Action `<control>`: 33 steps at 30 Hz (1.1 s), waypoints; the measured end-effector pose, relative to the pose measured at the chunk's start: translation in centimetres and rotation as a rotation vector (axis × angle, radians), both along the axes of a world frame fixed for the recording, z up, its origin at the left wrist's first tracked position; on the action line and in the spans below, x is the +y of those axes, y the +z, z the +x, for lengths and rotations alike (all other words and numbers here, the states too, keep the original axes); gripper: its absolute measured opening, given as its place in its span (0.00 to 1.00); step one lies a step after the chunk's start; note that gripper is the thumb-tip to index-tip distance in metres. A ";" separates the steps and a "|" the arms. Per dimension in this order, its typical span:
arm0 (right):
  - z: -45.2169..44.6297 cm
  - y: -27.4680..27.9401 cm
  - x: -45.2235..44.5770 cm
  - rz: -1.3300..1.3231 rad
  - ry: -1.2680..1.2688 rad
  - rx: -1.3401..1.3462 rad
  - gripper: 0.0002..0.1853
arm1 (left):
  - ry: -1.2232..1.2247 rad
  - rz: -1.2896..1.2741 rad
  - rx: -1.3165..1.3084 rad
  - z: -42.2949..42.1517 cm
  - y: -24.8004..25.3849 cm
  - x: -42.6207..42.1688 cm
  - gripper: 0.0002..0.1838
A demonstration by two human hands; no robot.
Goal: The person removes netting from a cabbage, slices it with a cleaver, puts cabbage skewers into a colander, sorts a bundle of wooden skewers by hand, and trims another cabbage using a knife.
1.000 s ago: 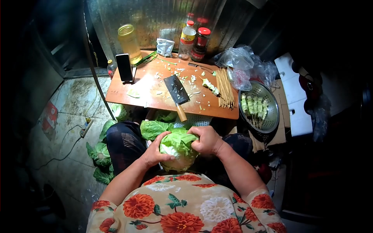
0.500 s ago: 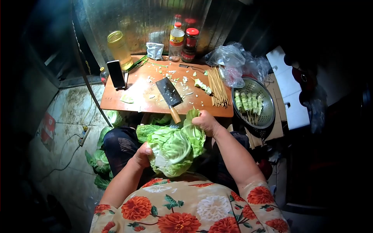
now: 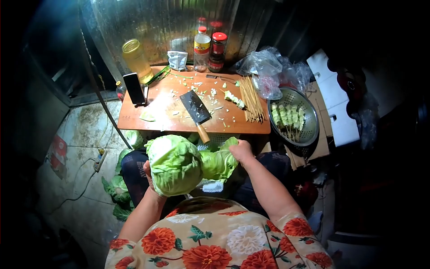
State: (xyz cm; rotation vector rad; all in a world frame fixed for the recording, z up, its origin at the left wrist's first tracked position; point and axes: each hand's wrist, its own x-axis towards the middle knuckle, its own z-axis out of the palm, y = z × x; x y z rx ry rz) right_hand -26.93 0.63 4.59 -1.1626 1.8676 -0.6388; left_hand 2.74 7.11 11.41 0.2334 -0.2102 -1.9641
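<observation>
A round green cabbage (image 3: 175, 166) is held above my lap, with my left hand (image 3: 150, 177) closed around its left side. My right hand (image 3: 242, 153) grips the edge of a loose-looking cabbage leaf (image 3: 219, 164). That leaf meets the cabbage's right side; whether it is still joined there I cannot tell. Below them, a pale perforated basket (image 3: 212, 186) shows between my knees. A cleaver (image 3: 195, 107) lies on the wooden table (image 3: 161, 117) just beyond, its handle over the near edge.
Bamboo skewers (image 3: 251, 101) and one cabbage skewer (image 3: 234, 99) lie on the table's right. A metal colander (image 3: 310, 117) holds several filled skewers. A phone (image 3: 133, 88), a jar of yellow liquid (image 3: 138, 62) and bottles stand behind. Cabbage leaves (image 3: 117, 190) lie on the floor, left.
The cabbage has turned and moved up and left with my left hand. My right hand has shifted right and down, drawing the leaf outward from the head.
</observation>
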 end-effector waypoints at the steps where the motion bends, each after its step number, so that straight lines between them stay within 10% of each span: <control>1: 0.2 0.5 0.1 0.044 0.023 0.121 0.18 | 0.015 0.018 0.049 0.2 -0.1 -0.2 0.45; 11: 2.7 3.4 2.3 -0.153 0.457 0.223 0.32 | -0.150 0.117 0.128 0.4 -1.3 -0.3 0.50; 16: 5.9 6.8 2.1 -0.107 0.477 -0.982 0.37 | -0.279 0.165 0.030 -1.3 2.5 -0.3 0.42; 18: 7.2 10.3 3.5 -0.273 0.521 -1.002 0.35 | -0.364 0.189 -0.077 -1.3 1.8 -0.7 0.49; 22: 7.2 6.4 4.5 0.183 0.026 -1.804 0.33 | -0.553 0.183 -0.468 -1.7 2.3 -2.0 0.47; 28: 6.9 6.4 5.5 0.197 -0.239 -1.748 0.34 | 0.048 -0.035 -1.251 -4.0 2.3 -4.2 0.33; 33: 7.7 6.2 3.4 0.219 -0.260 -1.595 0.34 | 0.024 -0.100 -0.972 -3.6 1.8 -5.7 0.32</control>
